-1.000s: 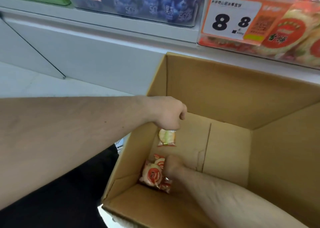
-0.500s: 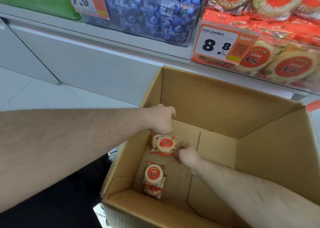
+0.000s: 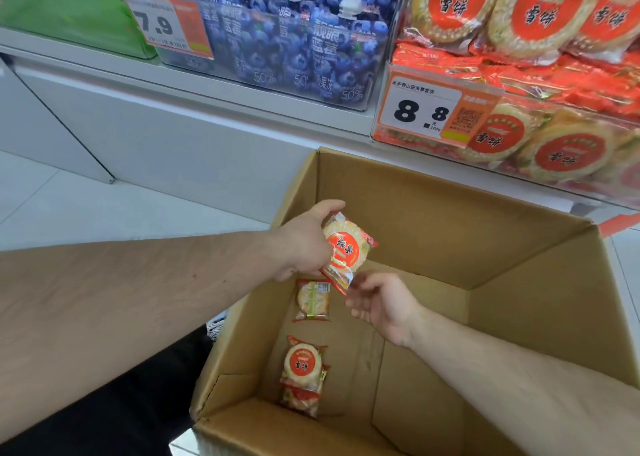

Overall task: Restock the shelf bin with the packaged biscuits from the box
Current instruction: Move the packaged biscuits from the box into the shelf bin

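Cardboard box is being taken as the landmark; it is standing open on the floor below the shelf bin, which is being filled with red-and-white rice cracker packets. Above the left part of the box, one rice cracker packet is being held tilted by the left hand, with the thumb and fingers curled around its left edge. The right hand is being kept just below and to the right of this packet, with relaxed, loosely spread fingers; whether the packet's lower corner is being touched cannot be told. On the box floor, near its left wall, two more packets are lying: one face down and one face up, nearer to the person. To the left of the bin, blueberry jelly pouches are being displayed.
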The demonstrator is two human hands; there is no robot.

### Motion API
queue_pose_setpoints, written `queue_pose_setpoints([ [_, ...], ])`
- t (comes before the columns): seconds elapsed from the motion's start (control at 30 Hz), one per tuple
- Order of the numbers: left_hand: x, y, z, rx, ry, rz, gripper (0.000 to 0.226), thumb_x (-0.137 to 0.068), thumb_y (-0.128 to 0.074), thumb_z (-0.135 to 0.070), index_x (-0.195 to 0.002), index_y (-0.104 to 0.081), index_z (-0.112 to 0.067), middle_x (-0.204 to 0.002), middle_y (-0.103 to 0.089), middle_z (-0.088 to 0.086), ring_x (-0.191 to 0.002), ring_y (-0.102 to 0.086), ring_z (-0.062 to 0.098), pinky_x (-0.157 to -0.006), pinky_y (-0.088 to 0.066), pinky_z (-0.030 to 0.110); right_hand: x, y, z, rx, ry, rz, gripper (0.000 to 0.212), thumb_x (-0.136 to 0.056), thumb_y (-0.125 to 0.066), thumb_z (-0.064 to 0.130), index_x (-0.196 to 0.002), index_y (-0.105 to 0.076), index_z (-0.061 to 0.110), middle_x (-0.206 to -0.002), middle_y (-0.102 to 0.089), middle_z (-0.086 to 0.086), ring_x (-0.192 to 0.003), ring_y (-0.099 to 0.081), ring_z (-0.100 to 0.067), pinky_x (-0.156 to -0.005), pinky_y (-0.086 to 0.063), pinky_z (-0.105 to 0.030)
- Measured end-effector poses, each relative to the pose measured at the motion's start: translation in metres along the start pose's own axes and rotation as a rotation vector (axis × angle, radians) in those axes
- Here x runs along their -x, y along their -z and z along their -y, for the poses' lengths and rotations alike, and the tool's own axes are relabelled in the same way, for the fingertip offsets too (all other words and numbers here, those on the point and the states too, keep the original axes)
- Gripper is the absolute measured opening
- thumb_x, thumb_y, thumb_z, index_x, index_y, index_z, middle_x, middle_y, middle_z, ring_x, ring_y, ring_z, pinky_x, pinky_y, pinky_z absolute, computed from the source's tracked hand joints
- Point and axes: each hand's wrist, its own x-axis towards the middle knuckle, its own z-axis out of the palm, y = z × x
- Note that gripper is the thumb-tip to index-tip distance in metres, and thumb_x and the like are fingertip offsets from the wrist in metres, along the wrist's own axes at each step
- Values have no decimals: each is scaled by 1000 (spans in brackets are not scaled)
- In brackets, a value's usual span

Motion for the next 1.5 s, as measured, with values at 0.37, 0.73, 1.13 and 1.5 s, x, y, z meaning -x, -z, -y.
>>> queue_pose_setpoints([
  [0.37,-10,1,-1,-122,-32,23,94,-80,-53,19,-144,-30,-46,-126,-55,-1,-102,-61,19,-77,-61,38,-74,-26,-123,1029,-137,11,47,-90,-65,27,-133,-51,13,-134,-58,-6,-120,-57,-21,-92,-48,-25],
  [0.73,-12,3,-6,-205,-4,-27,63,-82,-61,1,-137,-44,-25,-108,-60,4,-95,-63,18,-81,-58,33,-74,2,-113,1096,15,-138,21,-82,-58,17,-65,-49,23,-84,-61,5,-82,-57,-14,-65,-43,-21],
  [1.13,14,9,-60,334,-107,-50,15,-86,-71,-21,-100,-67,-17,-87,-74,3,-83,-66,17,-85,-49,36,71,104,78,799,317,-289,16,-85,-64,-6,-79,-64,10,-65,-56,0,-63,-56,-13,-66,-54,-34],
  [1.5,49,1,-105,448,-107,170,37,-88,-42,6,-118,-61,-1,-105,-64,14,-89,-62,22,-72,-56,30,189,96,135,415,602,-253,28,-93,-49,-6,-74,-62,11,-72,-62,-7,-64,-59,-19,-63,-46,-35],
])
